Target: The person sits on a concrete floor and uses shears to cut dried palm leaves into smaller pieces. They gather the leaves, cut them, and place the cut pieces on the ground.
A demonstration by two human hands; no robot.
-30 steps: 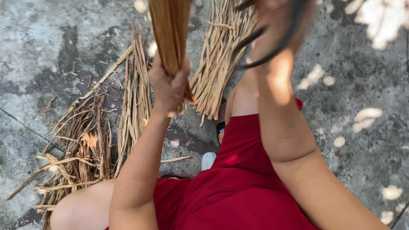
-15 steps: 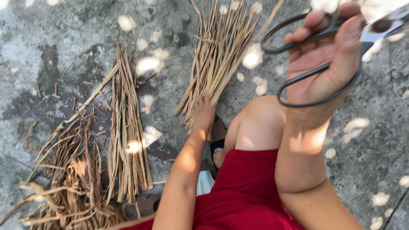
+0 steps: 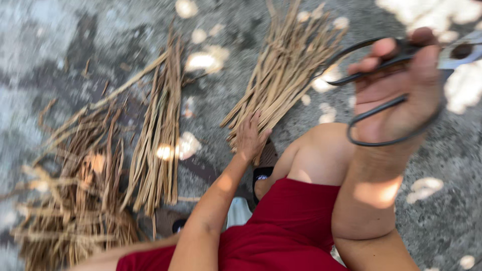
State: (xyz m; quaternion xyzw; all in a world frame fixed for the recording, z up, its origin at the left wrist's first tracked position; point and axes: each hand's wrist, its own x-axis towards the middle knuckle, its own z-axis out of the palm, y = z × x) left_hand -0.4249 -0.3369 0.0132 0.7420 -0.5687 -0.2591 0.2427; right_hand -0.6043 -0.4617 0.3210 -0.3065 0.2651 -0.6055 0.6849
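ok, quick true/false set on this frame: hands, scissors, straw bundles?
1. The right hand holds black-handled scissors. True.
2. The left hand rests on the straw bundle ahead of the knee. True.
3. The scissors are cutting into that bundle. False: they are raised clear of it, to its right.
4. Only one bundle lies on the ground. False: a second flat bundle lies to the left, with a tangled pile of scraps beyond it.
5. The ground is grass. False: it is grey concrete with sun spots.
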